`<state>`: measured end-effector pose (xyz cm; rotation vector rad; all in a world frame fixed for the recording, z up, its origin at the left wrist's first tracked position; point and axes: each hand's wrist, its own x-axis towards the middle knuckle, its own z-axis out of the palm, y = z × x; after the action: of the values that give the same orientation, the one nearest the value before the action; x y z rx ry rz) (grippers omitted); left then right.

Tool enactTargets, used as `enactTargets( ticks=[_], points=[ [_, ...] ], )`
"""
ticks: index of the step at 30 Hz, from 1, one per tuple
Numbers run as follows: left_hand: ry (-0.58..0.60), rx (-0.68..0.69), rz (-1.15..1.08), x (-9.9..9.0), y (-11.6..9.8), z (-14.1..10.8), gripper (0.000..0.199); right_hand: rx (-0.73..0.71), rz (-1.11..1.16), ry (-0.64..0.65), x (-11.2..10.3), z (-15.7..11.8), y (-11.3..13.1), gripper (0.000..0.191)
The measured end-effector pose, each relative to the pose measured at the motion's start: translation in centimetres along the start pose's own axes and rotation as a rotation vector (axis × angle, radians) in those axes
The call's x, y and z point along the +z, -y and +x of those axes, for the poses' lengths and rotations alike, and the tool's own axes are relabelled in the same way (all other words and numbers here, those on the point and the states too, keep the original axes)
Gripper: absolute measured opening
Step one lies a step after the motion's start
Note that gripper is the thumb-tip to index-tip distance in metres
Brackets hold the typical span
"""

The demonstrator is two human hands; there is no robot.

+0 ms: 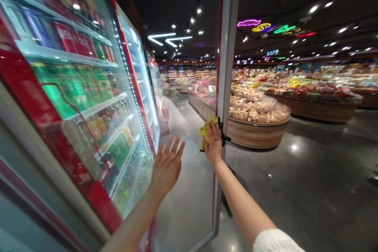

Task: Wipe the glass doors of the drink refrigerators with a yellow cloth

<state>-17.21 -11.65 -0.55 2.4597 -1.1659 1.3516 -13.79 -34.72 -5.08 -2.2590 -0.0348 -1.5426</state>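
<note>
A tall glass door (189, 189) with a grey metal frame stands swung out in front of me. My right hand (213, 141) presses a yellow cloth (204, 130) with dark edging against the door near its frame, fingers over the cloth. My left hand (167, 161) is raised to the left of it, fingers spread, holding nothing. From this view I cannot tell whether its palm touches the glass. To the left, a lit drinks fridge (97, 165) with a red frame shows shelves of bottles and cans.
Another lit fridge (138, 71) stands farther along the left. Beyond the door, a rounded wood-sided display bin (254, 134) holds packaged goods, with another bin (319, 106) behind it. A red cord (85, 122) hangs by the near fridge. The grey floor (295, 189) is shiny.
</note>
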Motion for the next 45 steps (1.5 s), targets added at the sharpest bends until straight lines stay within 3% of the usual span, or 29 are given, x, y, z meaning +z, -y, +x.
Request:
enactTargets(
  ticks=[4, 6, 8, 12, 15, 17, 22, 24, 26, 31, 34, 37, 42, 45],
  points=[
    [0.046, -0.034, 0.000, 0.1, -0.1, -0.5, 0.075, 0.067, 0.034, 0.034, 1.8, -6.3, -0.8, 0.061],
    [0.051, -0.028, 0.003, -0.1, -0.1, -0.8, 0.076, 0.084, 0.045, 0.047, 2.2, -6.9, -0.7, 0.061],
    [0.054, -0.027, 0.013, -0.2, 0.0, -0.9, 0.076, 0.083, 0.061, 0.040, 2.2, -4.8, -0.3, 0.061],
    [0.058, -0.055, 0.032, -0.1, 0.0, -0.7, 0.077, 0.062, 0.081, 0.000, 1.2, 2.6, 0.6, 0.060],
    [0.042, -0.078, 0.029, 0.2, -0.4, -0.6, 0.080, 0.065, 0.080, -0.020, 0.7, 4.5, 0.8, 0.061],
    [0.023, -0.087, 0.031, 0.3, -0.6, -0.7, 0.081, 0.057, 0.073, -0.015, 0.7, 2.6, 0.4, 0.061],
    [-0.004, -0.072, 0.044, 0.1, -0.9, -1.1, 0.078, 0.026, 0.044, 0.019, 1.3, -6.7, -1.4, 0.060],
    [-0.012, -0.063, 0.052, -0.1, -0.7, -1.1, 0.078, 0.018, 0.046, 0.017, 1.0, -8.0, -1.8, 0.060],
    [-0.020, -0.056, 0.062, -0.2, -0.7, -1.1, 0.078, 0.001, 0.064, -0.006, 0.1, -6.8, -1.6, 0.061],
    [-0.034, -0.052, 0.084, -0.2, -1.2, -1.0, 0.080, -0.170, 0.147, -0.110, -4.5, 2.4, -0.7, 0.060],
    [-0.050, -0.098, 0.077, 0.0, -2.2, -0.8, 0.081, -0.139, 0.010, -0.195, -6.3, 6.0, -1.3, 0.055],
    [-0.068, -0.103, 0.051, 0.3, -3.6, 0.1, 0.081, -0.074, -0.077, -0.192, -6.0, 5.5, -2.9, 0.054],
    [-0.040, 0.040, -0.001, 0.9, -6.1, 3.0, 0.071, -0.115, -0.064, -0.162, -4.7, 0.5, -5.4, 0.060],
    [-0.025, 0.102, -0.002, 1.2, -7.2, 5.5, 0.067, -0.112, -0.027, -0.110, -5.3, 0.4, -5.7, 0.059]
  ],
)
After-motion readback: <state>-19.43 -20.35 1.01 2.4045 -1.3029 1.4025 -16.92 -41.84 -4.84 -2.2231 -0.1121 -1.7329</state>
